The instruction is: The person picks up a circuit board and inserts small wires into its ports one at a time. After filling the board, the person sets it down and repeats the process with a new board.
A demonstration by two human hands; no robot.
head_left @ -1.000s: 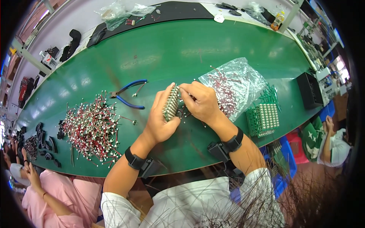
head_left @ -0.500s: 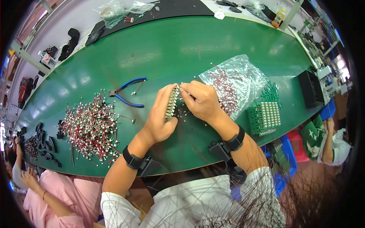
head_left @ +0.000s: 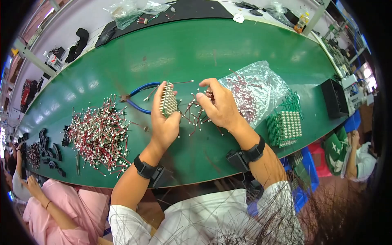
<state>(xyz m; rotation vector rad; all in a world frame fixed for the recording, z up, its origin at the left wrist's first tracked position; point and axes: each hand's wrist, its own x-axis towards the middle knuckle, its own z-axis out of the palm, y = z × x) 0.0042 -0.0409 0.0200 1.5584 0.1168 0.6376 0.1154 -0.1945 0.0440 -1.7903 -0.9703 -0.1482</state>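
My left hand [head_left: 163, 122] grips a small green board [head_left: 168, 101] studded with white parts and holds it upright over the green table [head_left: 212, 49]. My right hand [head_left: 216, 107] sits just to its right, fingers pinched on a few red-wired white-tipped parts [head_left: 195, 116] drawn from the clear plastic bag [head_left: 255, 90]. A gap separates the two hands. Both wrists wear black bands.
Blue-handled pliers [head_left: 139, 98] lie behind the left hand. A big heap of wired parts [head_left: 98, 136] spreads at the left. Stacked green boards [head_left: 284, 127] and a black box [head_left: 335, 98] stand at the right. Another person in pink [head_left: 53, 208] sits lower left.
My right hand has pulled away from the board to the right, taking wired parts with it. My left hand has tipped the board more upright.
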